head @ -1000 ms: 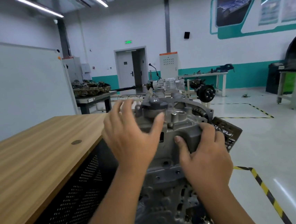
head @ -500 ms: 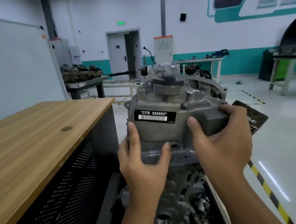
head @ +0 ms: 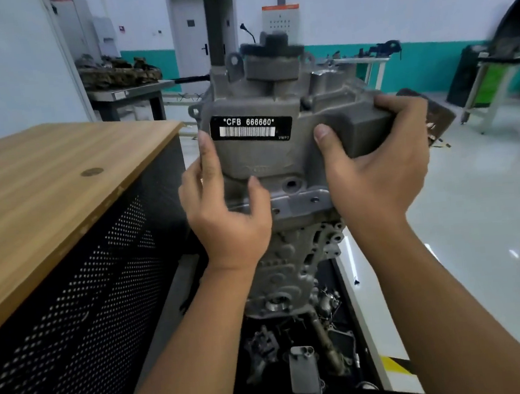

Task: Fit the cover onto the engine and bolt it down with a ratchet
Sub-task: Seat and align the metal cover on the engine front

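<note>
A grey cast-metal cover [head: 262,101] with a black label reading CFB 666660 sits on top of the upright grey engine [head: 286,264] in the middle of the view. My left hand [head: 221,207] grips the cover's lower left edge, index finger laid up its side and thumb on its front face. My right hand [head: 376,166] grips the boxy right corner of the cover, thumb on the front and fingers wrapped over the far side. No ratchet or bolts are in sight.
A wooden-topped cabinet [head: 45,185] with black perforated sides stands close on the left. Loose engine parts [head: 300,361] lie in a black tray below the engine. Glossy floor lies to the right; workbenches [head: 124,92] stand further back.
My left hand dropped from above the cover to its lower left edge and took hold. The cover has come closer and larger in view, its label now facing me.
</note>
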The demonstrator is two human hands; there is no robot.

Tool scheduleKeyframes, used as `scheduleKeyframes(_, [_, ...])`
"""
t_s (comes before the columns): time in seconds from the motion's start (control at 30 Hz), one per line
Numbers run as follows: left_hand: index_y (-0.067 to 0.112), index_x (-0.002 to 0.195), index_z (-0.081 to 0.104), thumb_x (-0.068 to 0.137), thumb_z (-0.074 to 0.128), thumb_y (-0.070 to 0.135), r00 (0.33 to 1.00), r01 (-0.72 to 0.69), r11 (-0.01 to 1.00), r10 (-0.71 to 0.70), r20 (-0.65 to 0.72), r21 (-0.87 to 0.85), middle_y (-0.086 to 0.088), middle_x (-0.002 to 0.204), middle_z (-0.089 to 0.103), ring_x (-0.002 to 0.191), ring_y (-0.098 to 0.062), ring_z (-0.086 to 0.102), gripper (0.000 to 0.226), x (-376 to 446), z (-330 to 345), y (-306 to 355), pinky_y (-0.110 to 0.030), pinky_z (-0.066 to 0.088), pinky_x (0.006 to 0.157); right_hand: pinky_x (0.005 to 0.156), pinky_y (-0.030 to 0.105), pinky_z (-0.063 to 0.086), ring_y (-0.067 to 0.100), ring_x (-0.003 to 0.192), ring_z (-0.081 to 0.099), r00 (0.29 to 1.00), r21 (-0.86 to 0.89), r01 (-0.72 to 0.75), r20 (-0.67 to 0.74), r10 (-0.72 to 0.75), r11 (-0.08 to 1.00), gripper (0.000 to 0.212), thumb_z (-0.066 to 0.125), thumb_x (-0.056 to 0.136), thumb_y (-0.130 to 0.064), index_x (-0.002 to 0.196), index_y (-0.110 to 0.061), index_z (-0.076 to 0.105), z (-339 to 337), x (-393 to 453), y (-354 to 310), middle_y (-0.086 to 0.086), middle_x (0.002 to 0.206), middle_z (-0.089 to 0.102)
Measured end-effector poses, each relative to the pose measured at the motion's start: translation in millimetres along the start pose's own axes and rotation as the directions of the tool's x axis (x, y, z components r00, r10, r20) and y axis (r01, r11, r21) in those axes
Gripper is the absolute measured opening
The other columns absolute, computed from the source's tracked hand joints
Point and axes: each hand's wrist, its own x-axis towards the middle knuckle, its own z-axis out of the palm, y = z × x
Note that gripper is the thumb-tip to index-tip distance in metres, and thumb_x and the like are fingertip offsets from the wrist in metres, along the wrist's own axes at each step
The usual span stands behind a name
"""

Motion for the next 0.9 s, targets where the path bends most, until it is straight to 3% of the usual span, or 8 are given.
scheduleKeyframes(0.07, [-0.002, 0.148, 0.031, 0.081, 0.07, 0.012, 1.0, -0.015, 1.0, 0.015, 0.007, 0.01, -0.024, 0.113, 0.056, 0.1, -0.038, 0.059, 0.078, -9, -1, -1, -0.056, 0.051, 0.087, 0.081, 0.029, 0.048, 0.01, 0.103, 0.058, 0.999, -0.002, 0.002, 0.035, -0.002, 1.0, 0.066, 0.08, 0.071, -0.055, 0.122, -0.025, 0.051, -1, -5, 5, -0.014, 0.114, 0.058])
scheduleKeyframes(0.2, [-0.007, 0.148, 0.034, 0.083, 0.071, 0.008, 0.998, 0.043, 0.999, -0.042, 0.043, -0.027, -0.023, 0.111, 0.056, 0.098, -0.035, 0.059, 0.076, -3, -8, -4, -0.053, 0.052, 0.088, 0.076, 0.026, 0.043, 0.01, 0.099, 0.058, 0.999, -0.014, 0.012, 0.047, -0.012, 1.0, 0.062, 0.079, 0.071, -0.055, 0.118, -0.026, 0.052, 1, -11, -4, -0.011, 0.113, 0.059])
scheduleKeyframes(0.37, [-0.011, 0.145, 0.041, 0.088, 0.064, 0.02, 0.999, 0.049, 0.989, -0.05, -0.001, -0.141, -0.019, 0.113, 0.059, 0.103, -0.022, 0.057, 0.07, 8, -8, 1, -0.033, 0.049, 0.094, 0.071, 0.022, 0.036, 0.001, 0.086, 0.046, 0.999, -0.049, 0.028, 0.028, -0.027, 0.998, 0.059, 0.078, 0.065, -0.06, 0.11, -0.034, 0.05, 1, 8, -12, -0.019, 0.101, 0.054])
scheduleKeyframes(0.53, [-0.012, 0.144, 0.041, 0.087, 0.059, 0.014, 1.0, -0.008, 0.995, 0.007, -0.011, -0.098, -0.027, 0.115, 0.054, 0.104, -0.039, 0.058, 0.065, -5, 2, -7, -0.053, 0.051, 0.091, 0.066, 0.011, 0.031, -0.003, 0.091, 0.049, 0.998, -0.029, 0.064, 0.002, -0.064, 0.997, 0.06, 0.077, 0.067, -0.059, 0.116, -0.033, 0.052, 5, 8, -5, -0.024, 0.105, 0.053])
scheduleKeyframes(0.67, [-0.01, 0.144, 0.042, 0.087, 0.059, 0.007, 0.999, 0.029, 0.998, -0.026, 0.043, -0.058, -0.023, 0.114, 0.055, 0.102, -0.037, 0.058, 0.062, -11, -3, -14, -0.054, 0.051, 0.09, 0.077, 0.019, 0.035, 0.006, 0.1, 0.056, 0.996, -0.028, 0.04, 0.082, -0.037, 0.999, 0.061, 0.078, 0.073, -0.055, 0.121, -0.024, 0.055, 11, -6, 8, -0.016, 0.111, 0.057])
scheduleKeyframes(0.8, [-0.003, 0.148, 0.04, 0.088, 0.058, 0.005, 0.996, 0.089, 0.992, -0.086, 0.037, -0.086, -0.017, 0.113, 0.055, 0.097, -0.037, 0.059, 0.064, 1, 4, -22, -0.055, 0.053, 0.085, 0.074, 0.023, 0.037, -0.002, 0.092, 0.047, 0.998, -0.057, 0.017, 0.057, -0.014, 0.998, 0.058, 0.075, 0.072, -0.059, 0.117, -0.034, 0.048, 24, -6, 4, -0.022, 0.106, 0.048])
scheduleKeyframes(0.9, [0.009, 0.155, 0.034, 0.088, 0.061, 0.012, 0.997, 0.071, 0.996, -0.069, 0.037, -0.06, -0.016, 0.114, 0.055, 0.096, -0.035, 0.058, 0.072, -1, 6, -28, -0.056, 0.052, 0.083, 0.074, 0.025, 0.04, 0.007, 0.097, 0.056, 0.999, -0.053, 0.015, 0.052, -0.012, 0.998, 0.061, 0.077, 0.073, -0.059, 0.119, -0.034, 0.046, 25, -7, 7, -0.018, 0.109, 0.052])
